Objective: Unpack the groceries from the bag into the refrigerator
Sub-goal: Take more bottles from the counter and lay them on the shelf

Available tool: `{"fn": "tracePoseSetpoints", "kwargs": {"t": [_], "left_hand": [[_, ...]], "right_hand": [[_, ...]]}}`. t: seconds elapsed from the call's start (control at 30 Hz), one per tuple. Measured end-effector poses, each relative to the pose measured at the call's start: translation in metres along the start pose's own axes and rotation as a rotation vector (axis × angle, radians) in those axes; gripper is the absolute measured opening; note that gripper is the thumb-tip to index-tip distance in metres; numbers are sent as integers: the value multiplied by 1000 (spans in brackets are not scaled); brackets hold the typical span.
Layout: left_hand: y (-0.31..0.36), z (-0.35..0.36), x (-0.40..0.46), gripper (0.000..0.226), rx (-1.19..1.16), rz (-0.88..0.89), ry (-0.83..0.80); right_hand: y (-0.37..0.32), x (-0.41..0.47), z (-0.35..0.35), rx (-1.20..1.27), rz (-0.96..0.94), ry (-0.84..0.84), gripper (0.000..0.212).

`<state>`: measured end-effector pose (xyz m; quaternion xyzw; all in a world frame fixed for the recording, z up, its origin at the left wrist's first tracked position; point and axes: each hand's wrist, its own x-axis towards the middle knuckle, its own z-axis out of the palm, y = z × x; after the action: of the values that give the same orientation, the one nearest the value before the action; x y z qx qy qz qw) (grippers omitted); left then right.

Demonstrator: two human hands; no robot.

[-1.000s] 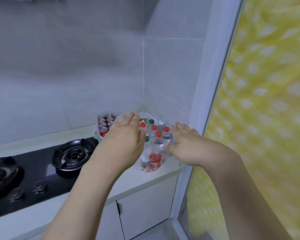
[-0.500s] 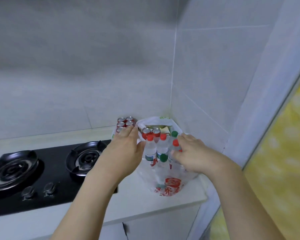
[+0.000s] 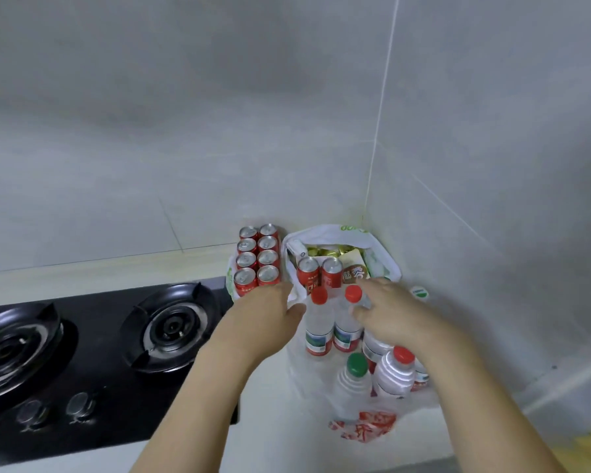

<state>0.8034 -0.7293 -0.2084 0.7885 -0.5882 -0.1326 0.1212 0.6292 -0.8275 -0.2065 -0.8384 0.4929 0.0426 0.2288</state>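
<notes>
Neither hand grips yet: left hand (image 3: pixel 270 322) rests loosely open at the thin plastic bag's (image 3: pixel 321 380) rim, right hand (image 3: pixel 386 319) touches a red-capped water bottle (image 3: pixel 347 322) upright inside; likely heavy, smooth, best taken below the cap

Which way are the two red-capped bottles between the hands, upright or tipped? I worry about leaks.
Upright: both red-capped bottles stand caps up, labels low, inside the plastic bag.
</notes>
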Motion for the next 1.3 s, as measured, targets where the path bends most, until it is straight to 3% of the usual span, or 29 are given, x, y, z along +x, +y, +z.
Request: {"fn": "tracePoseSetpoints", "kwargs": {"t": [0.17,0.3,0.47,0.63,0.8,0.87,0.97,1.3], "left_hand": [[-9,28,54,32,-46,37,-45],[-14,51,81,45,-37,22,-92],[-21,71,101,46,-53,15,-108],[-21,84,112,31,-73,50,-135],[-21,95,116,28,-134,47,-102],[-25,96,116,28,-166,29,-100],[-28,95,118,27,-201,27,-90],[-23,56,105,20,-421,66,72]], "right_hand": [[7,53,11,-21,58,-32,33],[14,82,20,-17,125,-93,5],[17,111,27,-56,162,-109,26],[18,127,28,-163,122,-157,5],[25,131,36,-131,118,-166,33],[28,132,41,-95,97,-140,33],[30,136,45,-68,46,-10,15],[18,115,-6,182,-39,178,10]]}}
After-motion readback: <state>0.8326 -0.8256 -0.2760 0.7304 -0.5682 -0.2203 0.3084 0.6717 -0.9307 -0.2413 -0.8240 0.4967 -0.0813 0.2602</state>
